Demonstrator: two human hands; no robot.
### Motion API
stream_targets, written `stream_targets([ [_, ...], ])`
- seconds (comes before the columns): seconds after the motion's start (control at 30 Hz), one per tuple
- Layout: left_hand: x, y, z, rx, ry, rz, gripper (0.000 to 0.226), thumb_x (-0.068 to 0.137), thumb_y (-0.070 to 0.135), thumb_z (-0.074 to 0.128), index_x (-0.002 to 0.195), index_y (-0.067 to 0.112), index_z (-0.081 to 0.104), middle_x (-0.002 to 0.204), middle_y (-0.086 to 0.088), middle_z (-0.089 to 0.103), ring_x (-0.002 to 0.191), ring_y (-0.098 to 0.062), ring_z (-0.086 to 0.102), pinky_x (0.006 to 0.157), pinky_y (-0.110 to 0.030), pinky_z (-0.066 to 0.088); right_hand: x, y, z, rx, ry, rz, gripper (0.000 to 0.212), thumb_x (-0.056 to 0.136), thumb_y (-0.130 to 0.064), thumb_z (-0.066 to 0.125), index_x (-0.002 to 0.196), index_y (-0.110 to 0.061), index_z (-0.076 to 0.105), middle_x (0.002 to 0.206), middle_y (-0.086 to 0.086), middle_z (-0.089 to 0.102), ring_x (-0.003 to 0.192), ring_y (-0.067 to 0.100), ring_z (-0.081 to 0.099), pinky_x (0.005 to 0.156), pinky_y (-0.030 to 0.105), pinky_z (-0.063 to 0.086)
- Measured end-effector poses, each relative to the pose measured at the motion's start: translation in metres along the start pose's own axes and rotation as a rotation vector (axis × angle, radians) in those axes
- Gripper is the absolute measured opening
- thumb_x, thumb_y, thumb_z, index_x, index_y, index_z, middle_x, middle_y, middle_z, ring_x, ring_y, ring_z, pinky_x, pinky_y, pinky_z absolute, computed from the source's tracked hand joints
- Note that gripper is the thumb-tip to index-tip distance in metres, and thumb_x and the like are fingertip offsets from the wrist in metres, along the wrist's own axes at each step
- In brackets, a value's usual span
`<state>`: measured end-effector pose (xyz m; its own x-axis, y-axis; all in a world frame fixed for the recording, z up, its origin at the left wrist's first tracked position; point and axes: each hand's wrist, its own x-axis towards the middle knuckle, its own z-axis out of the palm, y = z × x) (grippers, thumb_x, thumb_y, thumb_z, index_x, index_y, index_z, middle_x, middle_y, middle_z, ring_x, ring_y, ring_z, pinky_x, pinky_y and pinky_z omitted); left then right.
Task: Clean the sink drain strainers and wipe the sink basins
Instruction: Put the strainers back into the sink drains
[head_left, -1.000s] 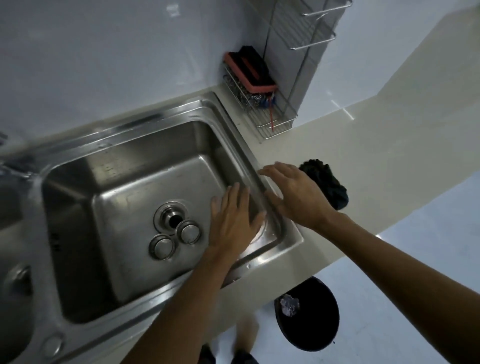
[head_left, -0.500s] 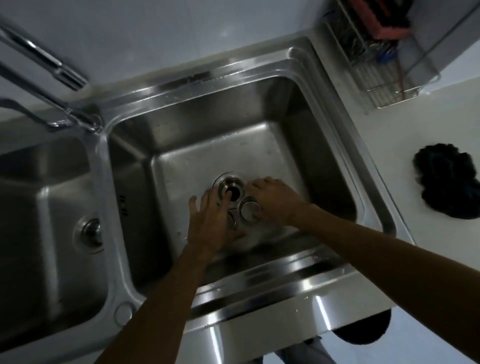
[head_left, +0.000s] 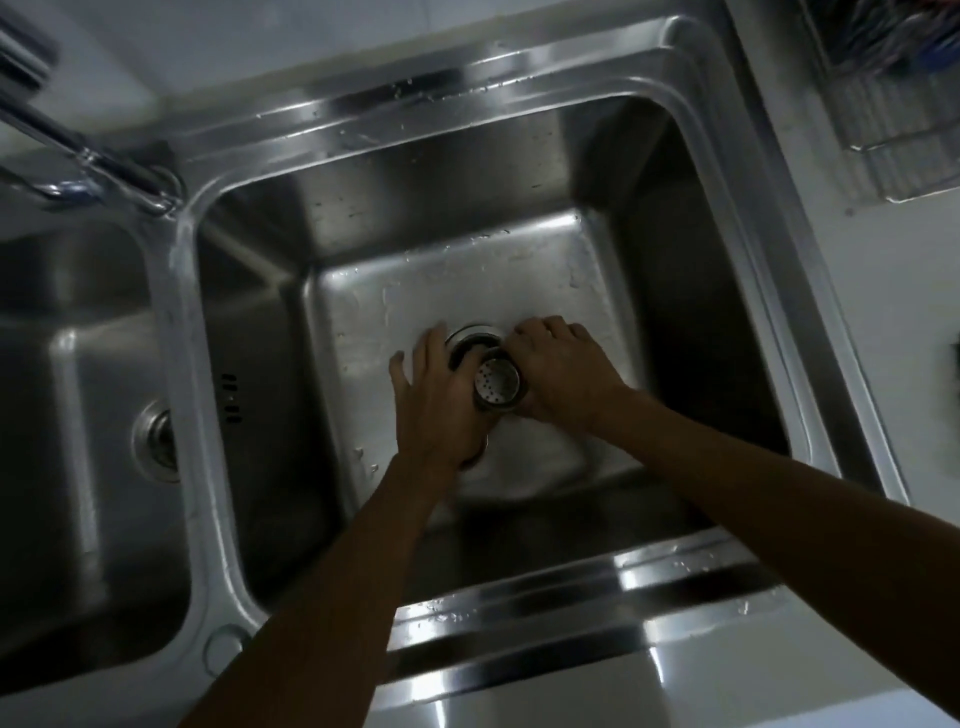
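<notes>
1. Nearest the camera, two bare forearms reach over the steel front rim of the sink, which carries water drops and a bright glare.
2. The left hand lies low in the right basin, fingers spread and flat, palm down. A curved metal edge shows just under its heel, likely a second strainer, but whether the hand grips it cannot be told.
3. The right hand sits just beside the left, the two nearly touching, and its fingers are curled around a small metal strainer cup. The cup is tilted so that its perforated bottom faces up towards the camera, and it lies between the two hands.
4. Just beyond the hands, touching the fingertips of both, the open drain hole shows as a dark ring in the wet basin floor.
5. Well to the left of the hands, past the steel divider, the left basin lies in shadow, its own drain fitting seated in its floor.
6. Beyond and to the left of the hands, the tap rises from the back corner between the basins.
7. Far beyond and to the right of the hands, a wire rack stands on the pale worktop, its contents blurred.
</notes>
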<state>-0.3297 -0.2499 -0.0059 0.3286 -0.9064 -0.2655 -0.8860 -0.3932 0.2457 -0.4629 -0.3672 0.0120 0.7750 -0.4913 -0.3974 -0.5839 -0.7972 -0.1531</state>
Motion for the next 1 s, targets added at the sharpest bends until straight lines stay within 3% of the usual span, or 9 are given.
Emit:
stream_targets([
  [0.2, 0.026, -0.013, 0.002, 0.02, -0.102, -0.109, 0.099, 0.072, 0.077, 0.072, 0.155, 0.034, 0.039, 0.169, -0.015, 0.015, 0.157, -0.031, 0.012, 0.123, -0.06, 0.008, 0.036, -0.003, 0.003, 0.022, -0.006, -0.018, 0.075, 0.079, -0.053, 0.074, 0.14, -0.017, 0.048, 0.14, 0.013, 0.049, 0.124, 0.035, 0.049, 0.1, 0.046, 0.044],
  [0.4, 0.016, -0.025, 0.015, -0.01, -0.161, -0.18, 0.097, 0.077, 0.078, 0.067, 0.158, 0.038, 0.033, 0.171, -0.015, 0.01, 0.157, -0.032, 0.01, 0.121, -0.062, 0.009, 0.037, -0.013, 0.017, 0.001, -0.047, -0.038, 0.08, 0.084, -0.054, 0.07, 0.148, -0.016, 0.041, 0.153, 0.015, 0.035, 0.133, 0.038, 0.039, 0.103, 0.05, 0.042],
  [0.53, 0.012, -0.034, 0.004, -0.077, -0.135, -0.219, 0.079, 0.086, 0.074, 0.059, 0.153, 0.034, 0.043, 0.167, -0.013, 0.021, 0.156, -0.03, 0.015, 0.122, -0.06, 0.009, 0.035, -0.012, 0.012, -0.005, -0.08, -0.053, 0.098, 0.076, -0.056, 0.079, 0.154, -0.016, 0.033, 0.157, 0.017, 0.03, 0.137, 0.039, 0.037, 0.108, 0.05, 0.041],
  [0.7, -0.03, -0.046, -0.015, -0.027, -0.011, -0.17, 0.042, 0.104, 0.045, 0.044, 0.137, 0.022, 0.058, 0.156, -0.013, 0.039, 0.147, -0.033, 0.034, 0.117, -0.057, 0.024, 0.013, -0.028, 0.006, -0.041, -0.056, -0.275, 0.106, 0.064, -0.067, 0.079, 0.15, -0.017, 0.043, 0.154, 0.021, 0.038, 0.141, 0.044, 0.036, 0.115, 0.057, 0.031],
  [0.8, -0.058, -0.054, -0.018, -0.016, -0.132, -0.159, 0.045, 0.104, 0.042, 0.041, 0.143, 0.022, 0.05, 0.161, -0.011, 0.033, 0.151, -0.031, 0.027, 0.119, -0.059, 0.021, 0.006, -0.044, 0.009, -0.082, -0.138, -0.352, 0.113, 0.067, -0.075, 0.073, 0.156, -0.019, 0.032, 0.161, 0.023, 0.028, 0.148, 0.046, 0.025, 0.12, 0.059, 0.02],
  [1.0, -0.068, -0.059, -0.011, 0.037, -0.314, -0.167, 0.064, 0.092, 0.047, 0.063, 0.148, 0.026, 0.041, 0.163, -0.009, 0.025, 0.154, -0.028, 0.019, 0.12, -0.055, 0.02, 0.006, -0.06, 0.013, -0.046, -0.154, -0.39, 0.098, 0.07, -0.075, 0.069, 0.149, -0.024, 0.04, 0.158, 0.016, 0.031, 0.145, 0.04, 0.029, 0.117, 0.055, 0.03],
])
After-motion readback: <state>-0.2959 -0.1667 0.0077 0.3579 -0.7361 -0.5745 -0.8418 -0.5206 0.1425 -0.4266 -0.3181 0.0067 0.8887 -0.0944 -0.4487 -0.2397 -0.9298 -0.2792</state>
